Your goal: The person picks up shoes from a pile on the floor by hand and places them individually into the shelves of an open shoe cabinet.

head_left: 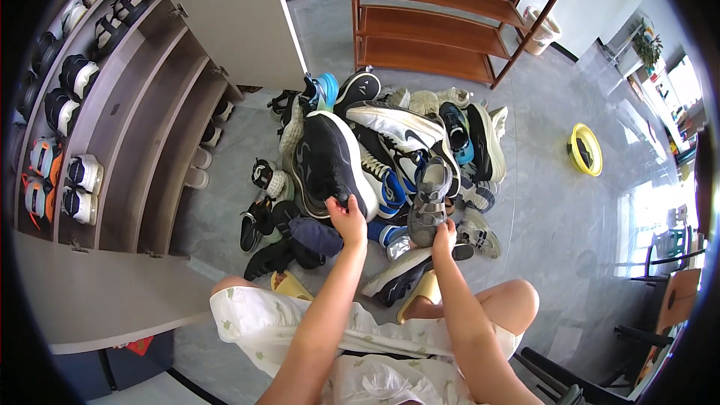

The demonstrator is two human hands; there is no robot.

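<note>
A large pile of shoes point(394, 131) covers the floor in front of me. My left hand point(347, 221) grips the edge of a black sneaker point(326, 161) with a thick white sole, its toe pointing away. Pinched at its near end, a grey sandal point(431, 199) with straps is in my right hand point(445, 238). Between the two lies a blue and white sneaker point(390, 187) with laces. Beyond it a white sneaker point(397, 124) rests on top of the heap. Below my right hand a dark shoe with a pale sole point(401, 274) leans by my slipper.
On the left an open shoe cabinet point(161, 105) holds several pairs on its shelves, with its door point(225, 15) swung out. A brown wooden rack point(431, 26) stands behind the pile. To the right sits a yellow basin point(576, 151). Chairs point(664, 255) stand further right.
</note>
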